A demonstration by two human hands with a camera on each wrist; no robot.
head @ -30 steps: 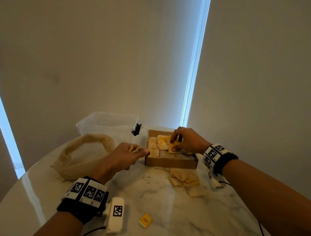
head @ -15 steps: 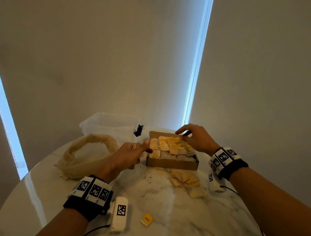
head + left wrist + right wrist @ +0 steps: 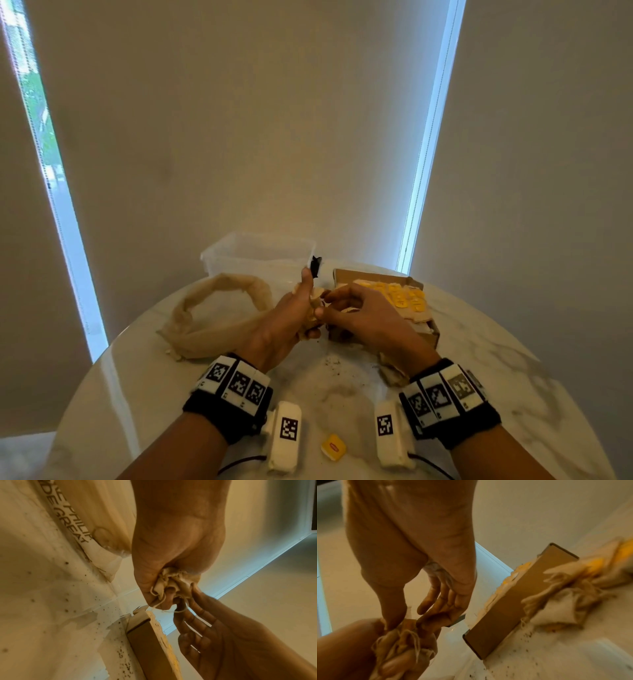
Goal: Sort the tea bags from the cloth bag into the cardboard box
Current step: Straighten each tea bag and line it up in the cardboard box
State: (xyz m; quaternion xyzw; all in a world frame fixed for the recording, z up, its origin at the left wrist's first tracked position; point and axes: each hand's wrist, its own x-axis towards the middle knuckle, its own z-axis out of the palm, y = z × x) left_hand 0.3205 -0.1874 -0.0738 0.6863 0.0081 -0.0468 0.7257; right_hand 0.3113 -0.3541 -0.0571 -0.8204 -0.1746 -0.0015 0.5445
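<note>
My left hand (image 3: 291, 317) is clenched round a crumpled bunch of tea bags (image 3: 169, 580), their strings dangling below my fingers, held just beside the near left corner of the cardboard box (image 3: 432, 337). My right hand (image 3: 364, 317) has come in against it: thumb and forefinger pinch 1 bag of that bunch, while the other fingers are spread loose. So both grips are on the same wad, and I judge I am teasing 1 bag free to lay in the box.

The box sits toward the far right of the tabletop (image 3: 513, 377) and is already well stocked: rows of bags with yellow tags (image 3: 406, 296) cover most of what I can see of its inside, though my right hand hides the near part, so I cannot tell how much room remains. The cloth bag (image 3: 212, 322) lies slumped at the far left, its mouth open; whether any bags are left inside it is not visible.

Still to do, as I judge it: the bunch in my hand, the loose heap of tea bags (image 3: 559, 609) lying on the tabletop against the box's near side, and 1 stray yellow tag (image 3: 333, 446) near the front edge. Tea dust is scattered on the marble between.
</note>
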